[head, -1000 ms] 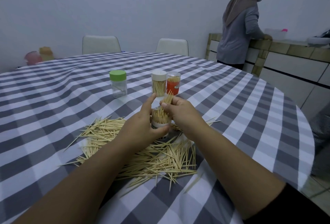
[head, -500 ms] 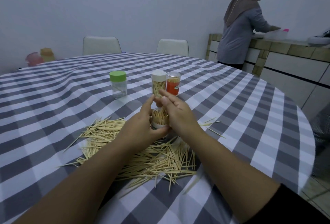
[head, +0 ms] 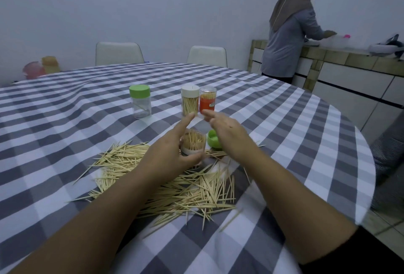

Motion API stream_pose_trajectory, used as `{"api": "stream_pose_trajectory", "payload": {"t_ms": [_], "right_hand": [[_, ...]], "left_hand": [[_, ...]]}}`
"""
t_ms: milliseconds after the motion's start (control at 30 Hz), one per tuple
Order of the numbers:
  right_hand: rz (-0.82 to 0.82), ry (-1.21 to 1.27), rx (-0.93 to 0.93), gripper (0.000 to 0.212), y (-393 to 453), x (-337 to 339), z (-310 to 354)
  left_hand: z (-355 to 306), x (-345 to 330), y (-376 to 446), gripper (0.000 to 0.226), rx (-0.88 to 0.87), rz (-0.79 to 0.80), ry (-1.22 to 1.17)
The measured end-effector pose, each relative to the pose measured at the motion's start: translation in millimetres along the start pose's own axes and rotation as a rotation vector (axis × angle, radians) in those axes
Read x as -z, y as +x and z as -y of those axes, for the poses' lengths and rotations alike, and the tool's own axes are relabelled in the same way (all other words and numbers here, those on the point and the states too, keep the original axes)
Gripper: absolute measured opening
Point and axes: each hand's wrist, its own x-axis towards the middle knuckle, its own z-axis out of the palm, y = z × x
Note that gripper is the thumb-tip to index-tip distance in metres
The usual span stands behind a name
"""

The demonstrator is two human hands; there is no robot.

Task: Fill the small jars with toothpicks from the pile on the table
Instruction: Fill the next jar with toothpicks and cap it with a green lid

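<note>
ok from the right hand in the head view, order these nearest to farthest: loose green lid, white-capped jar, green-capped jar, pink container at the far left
1. Loose green lid: beside the right hand, by its wrist.
2. White-capped jar: just beyond the fingertips.
3. Green-capped jar: farther back, to the left.
4. Pink container: behind the table's far left edge.

Beyond my checked surface [head: 284,120] I see two white chairs [head: 119,53] [head: 207,56] at the far edge, pink and orange containers [head: 40,67] far left, and a person [head: 288,33] standing at a tiled counter [head: 341,59], right.
</note>
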Motion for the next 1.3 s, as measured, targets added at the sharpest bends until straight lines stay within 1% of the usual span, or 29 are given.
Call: {"api": "stream_pose_trajectory", "payload": {"t_ms": [67, 100, 200, 233, 300, 333, 400, 500, 600, 733, 900, 1033, 1133, 1300], "right_hand": [[-0.076, -0.091, -0.115, 0.041, 4, 19, -9], [-0.07, -0.182, -0.176, 0.043, 5, 28, -15], [0.081, -0.548, -0.351, 0.045, 4, 53, -35], [0.144, -0.648, -0.382, 0.044, 3, 59, -41], [0.263, -0.813, -0.394, 0.038, 0, 66, -51], [0.305, -0.857, -0.391, 0.035, -1, 69, -52], [0.343, -0.861, -0.374, 0.03, -4, 74, -52], [0.359, -0.805, -0.382, 0.019, -8, 80, -46], [0.378, -0.828, -0.39, 0.012, -9, 81, -43], [0.306, -0.903, -0.35, 0.025, -7, 76, -46], [0.242, -1.008, -0.313, 0.024, -3, 72, -54], [0.255, -1.096, -0.237, 0.017, -2, 63, -54], [0.26, -1.088, -0.162, 0.018, -1, 55, -53], [0.275, -1.021, -0.1, 0.019, 1, 46, -51]], "left_hand": [[0, 0, 0, 0.082, -0.01, 0.008, 0.027], [-1, 0, 0, 0.077, -0.015, 0.014, 0.041], [-3, 1, -1, 0.066, -0.034, 0.025, 0.051], [-3, 1, -1, 0.064, -0.038, 0.024, 0.049], [-3, 1, 0, 0.063, -0.039, 0.022, 0.043], [-3, 1, 0, 0.063, -0.035, 0.023, 0.04], [-2, 1, 0, 0.063, -0.025, 0.023, 0.035], [-2, 0, 0, 0.064, -0.015, 0.026, 0.028], [-1, 0, 0, 0.064, -0.01, 0.028, 0.024], [-3, 1, -1, 0.065, -0.006, 0.025, 0.021], [-2, 0, -1, 0.064, -0.007, 0.021, 0.014], [-2, 0, -1, 0.064, -0.007, 0.025, 0.017], [-2, 0, 0, 0.064, -0.007, 0.027, 0.024], [-2, 0, 0, 0.065, -0.007, 0.03, 0.008]]}}
